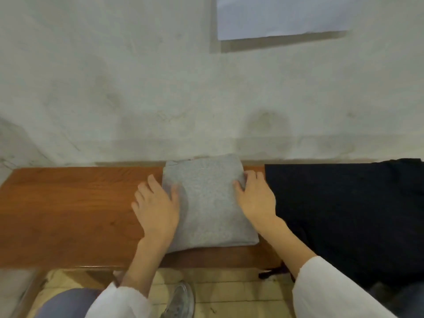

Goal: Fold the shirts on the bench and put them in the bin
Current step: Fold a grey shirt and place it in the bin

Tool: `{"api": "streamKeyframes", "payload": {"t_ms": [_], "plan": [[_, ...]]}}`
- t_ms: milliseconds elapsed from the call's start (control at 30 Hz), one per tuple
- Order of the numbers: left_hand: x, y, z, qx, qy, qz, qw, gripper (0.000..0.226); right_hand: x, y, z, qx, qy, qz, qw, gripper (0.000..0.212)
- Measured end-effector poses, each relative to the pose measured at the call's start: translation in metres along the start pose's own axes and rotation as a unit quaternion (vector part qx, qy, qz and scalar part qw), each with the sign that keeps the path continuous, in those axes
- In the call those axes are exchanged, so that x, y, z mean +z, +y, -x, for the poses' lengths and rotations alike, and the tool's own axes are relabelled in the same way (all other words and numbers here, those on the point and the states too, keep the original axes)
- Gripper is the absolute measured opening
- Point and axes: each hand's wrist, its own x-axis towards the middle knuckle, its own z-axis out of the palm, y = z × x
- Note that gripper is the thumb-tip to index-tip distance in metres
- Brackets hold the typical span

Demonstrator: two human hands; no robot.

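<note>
Risks unfolding shirt (211, 203) when lifting off counter (68, 214), with left hand (156, 207) fingers flat, spread beside it, only right hand (257, 198) fingers pinching its edge.

A white paper sheet (282, 17) hangs on the stained grey wall (114, 88); a grey shoe (180, 299) rests on pale floor tiles (229, 292).

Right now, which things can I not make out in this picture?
Bin: nowhere in the head view.
The black garment: cut off by the right edge.
Right hand: fingertips curl out of sight beside the grey shirt; grip unclear.
Bench: right end under the black garment.
</note>
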Motion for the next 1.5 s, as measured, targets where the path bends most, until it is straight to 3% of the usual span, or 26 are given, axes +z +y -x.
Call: {"api": "streamKeyframes", "payload": {"t_ms": [67,167,333,433,467,533,567,633,667,767,900,1067,1167,1333,1500], "plan": [[-0.014,-0.013,0.024,-0.056,-0.046,-0.028,0.997,0.062,-0.007,0.012,0.013,0.006,-0.036,-0.038,0.999,0.038],[-0.018,-0.022,0.041,-0.061,-0.093,-0.047,0.993,0.058,-0.006,0.015,0.024,-0.002,-0.039,-0.038,0.999,0.035],[-0.024,-0.015,0.038,-0.041,-0.159,0.161,0.973,0.030,-0.008,0.005,0.027,-0.025,-0.028,-0.114,0.993,0.025],[-0.035,-0.008,0.037,-0.119,-0.194,0.358,0.906,0.025,-0.009,0.000,0.027,-0.031,-0.050,-0.232,0.971,0.016],[-0.042,-0.006,0.037,-0.142,-0.216,0.408,0.875,0.026,-0.011,0.000,0.028,-0.031,-0.071,-0.276,0.958,0.028],[-0.051,-0.009,0.036,-0.168,-0.296,0.535,0.774,0.061,-0.017,0.000,0.030,-0.013,-0.139,-0.368,0.919,0.056],[-0.056,-0.012,0.035,-0.174,-0.341,0.578,0.721,0.079,-0.021,0.000,0.029,0.010,-0.174,-0.417,0.892,0.060],[-0.072,-0.009,0.034,-0.168,-0.420,0.602,0.658,0.085,-0.033,0.007,0.029,0.067,-0.220,-0.500,0.835,0.058],[-0.081,-0.005,0.035,-0.165,-0.446,0.594,0.649,0.082,-0.041,0.011,0.029,0.081,-0.225,-0.513,0.825,0.057],[-0.099,0.023,0.038,-0.138,-0.515,0.560,0.634,0.080,-0.078,0.040,0.044,0.083,-0.184,-0.508,0.837,0.058],[-0.113,0.097,0.054,-0.040,-0.622,0.485,0.613,0.112,-0.142,0.100,0.093,0.104,-0.085,-0.523,0.842,0.058],[-0.096,0.225,0.127,0.114,-0.690,0.360,0.618,0.088,-0.209,0.211,0.175,0.156,0.047,-0.534,0.830,0.068],[-0.069,0.294,0.194,0.198,-0.734,0.269,0.591,0.091,-0.231,0.282,0.237,0.212,0.098,-0.512,0.826,0.085],[-0.016,0.382,0.333,0.316,-0.763,0.118,0.551,0.095,-0.238,0.399,0.334,0.295,0.165,-0.504,0.795,0.085],[0.057,0.426,0.449,0.415,-0.730,-0.042,0.542,0.089,-0.204,0.487,0.404,0.386,0.185,-0.462,0.777,0.078]]}}
